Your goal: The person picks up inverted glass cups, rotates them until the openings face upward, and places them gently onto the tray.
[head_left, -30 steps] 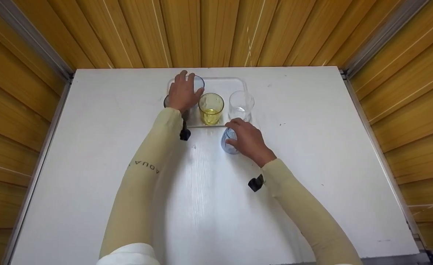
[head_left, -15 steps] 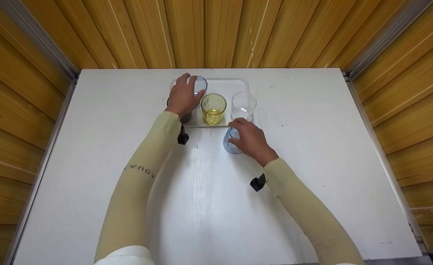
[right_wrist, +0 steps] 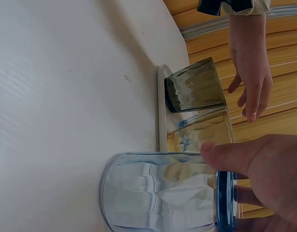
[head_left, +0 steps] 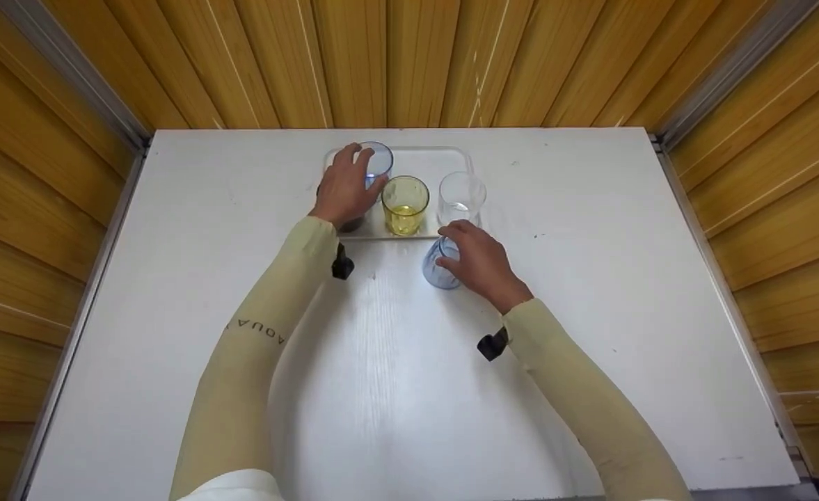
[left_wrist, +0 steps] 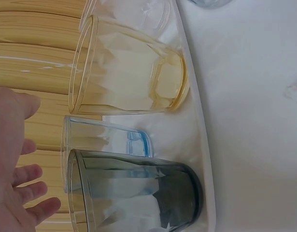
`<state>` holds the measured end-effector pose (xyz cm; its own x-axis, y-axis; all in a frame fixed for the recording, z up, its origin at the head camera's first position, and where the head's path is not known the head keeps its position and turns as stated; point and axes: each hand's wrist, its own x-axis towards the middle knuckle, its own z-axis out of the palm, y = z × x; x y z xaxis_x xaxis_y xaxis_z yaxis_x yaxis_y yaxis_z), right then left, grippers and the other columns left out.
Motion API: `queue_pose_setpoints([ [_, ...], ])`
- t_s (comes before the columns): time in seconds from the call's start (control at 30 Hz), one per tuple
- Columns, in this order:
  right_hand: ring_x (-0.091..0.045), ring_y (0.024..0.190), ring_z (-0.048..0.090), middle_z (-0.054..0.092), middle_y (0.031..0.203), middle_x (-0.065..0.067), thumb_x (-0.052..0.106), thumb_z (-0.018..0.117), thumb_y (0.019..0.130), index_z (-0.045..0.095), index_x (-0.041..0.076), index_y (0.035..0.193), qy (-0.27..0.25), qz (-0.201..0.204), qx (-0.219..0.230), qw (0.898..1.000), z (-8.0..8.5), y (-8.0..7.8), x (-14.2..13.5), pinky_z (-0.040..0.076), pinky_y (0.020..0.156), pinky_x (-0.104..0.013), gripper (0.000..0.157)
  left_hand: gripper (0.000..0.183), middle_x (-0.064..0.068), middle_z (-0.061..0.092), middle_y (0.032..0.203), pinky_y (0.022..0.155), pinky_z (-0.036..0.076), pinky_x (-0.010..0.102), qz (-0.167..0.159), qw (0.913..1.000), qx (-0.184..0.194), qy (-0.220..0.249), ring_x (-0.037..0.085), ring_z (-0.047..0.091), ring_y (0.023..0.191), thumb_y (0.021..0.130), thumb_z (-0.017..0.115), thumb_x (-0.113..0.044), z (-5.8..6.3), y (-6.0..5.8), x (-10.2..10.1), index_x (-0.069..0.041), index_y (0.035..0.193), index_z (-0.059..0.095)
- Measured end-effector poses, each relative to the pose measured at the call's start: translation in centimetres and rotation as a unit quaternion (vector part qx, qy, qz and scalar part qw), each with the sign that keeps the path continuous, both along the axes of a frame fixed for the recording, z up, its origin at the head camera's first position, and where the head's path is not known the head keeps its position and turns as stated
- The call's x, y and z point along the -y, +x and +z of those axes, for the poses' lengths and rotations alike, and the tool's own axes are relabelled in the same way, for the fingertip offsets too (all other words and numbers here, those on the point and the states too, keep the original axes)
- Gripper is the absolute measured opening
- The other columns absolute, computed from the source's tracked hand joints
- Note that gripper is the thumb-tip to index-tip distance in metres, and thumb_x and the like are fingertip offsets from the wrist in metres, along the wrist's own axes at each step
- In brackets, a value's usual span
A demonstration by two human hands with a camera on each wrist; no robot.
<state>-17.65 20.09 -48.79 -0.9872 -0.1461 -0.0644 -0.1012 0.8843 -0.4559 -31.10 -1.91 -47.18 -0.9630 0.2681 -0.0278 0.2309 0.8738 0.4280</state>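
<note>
Upside down on the white table, in front of the tray, stands a light blue drinking glass (head_left: 437,270). My right hand (head_left: 482,264) grips it near its thick base (right_wrist: 225,200), thumb on one side and fingers on the other. My left hand (head_left: 346,186) hovers over the left part of the tray (head_left: 431,161), its fingers spread and holding nothing. Below it are a dark grey glass (left_wrist: 138,193), mostly hidden in the head view, and an upright blue glass (head_left: 380,160). A yellow glass (head_left: 405,205) stands upright to their right.
A clear glass (head_left: 462,198) stands upright at the tray's right front, just behind my right hand. The white table (head_left: 353,390) extends around the tray. Wood-patterned panels (head_left: 416,62) rise at the back and both sides.
My left hand has drawn back slightly toward me, showing more of the upright blue glass's rim. The right hand stays almost still on the upside-down glass.
</note>
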Motion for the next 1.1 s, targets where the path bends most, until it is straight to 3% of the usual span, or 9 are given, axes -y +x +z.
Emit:
queue_pose_setpoints([
  [0.2, -0.027, 0.124, 0.055, 0.053, 0.137, -0.008, 0.023, 0.075, 0.084, 0.057, 0.012, 0.132, -0.001, -0.001, -0.008, 1.0, 0.0, 0.1, -0.2, 0.047, 0.103, -0.045, 0.053, 0.064, 0.007, 0.022, 0.16, 0.117, 0.03, 0.048, -0.001, 1.0, 0.006, 0.001, 0.027, 0.026, 0.146, 0.097, 0.049, -0.049, 0.1, 0.4, 0.1, -0.021, 0.151, 0.03],
  [0.47, -0.028, 0.119, 0.058, 0.055, 0.135, -0.01, 0.024, 0.075, 0.085, 0.057, 0.011, 0.132, 0.006, 0.005, -0.035, 0.999, -0.1, 0.5, -0.5, 0.05, 0.096, -0.046, 0.052, 0.064, 0.011, 0.027, 0.157, 0.115, 0.033, 0.047, -0.028, 0.9993, -0.022, 0.005, 0.028, 0.029, 0.145, 0.096, 0.05, -0.049, 0.1, 1.2, 0.3, -0.017, 0.149, 0.034],
  [1.1, -0.026, 0.121, 0.058, 0.055, 0.135, -0.009, 0.029, 0.072, 0.087, 0.057, 0.013, 0.132, -0.012, -0.011, -0.061, 0.998, -0.1, 1.2, -0.7, 0.049, 0.1, -0.044, 0.051, 0.062, 0.008, 0.028, 0.157, 0.118, 0.028, 0.047, -0.025, 0.9994, -0.019, 0.009, 0.027, 0.027, 0.146, 0.096, 0.05, -0.051, -0.2, 2.9, 0.4, -0.021, 0.148, 0.036],
])
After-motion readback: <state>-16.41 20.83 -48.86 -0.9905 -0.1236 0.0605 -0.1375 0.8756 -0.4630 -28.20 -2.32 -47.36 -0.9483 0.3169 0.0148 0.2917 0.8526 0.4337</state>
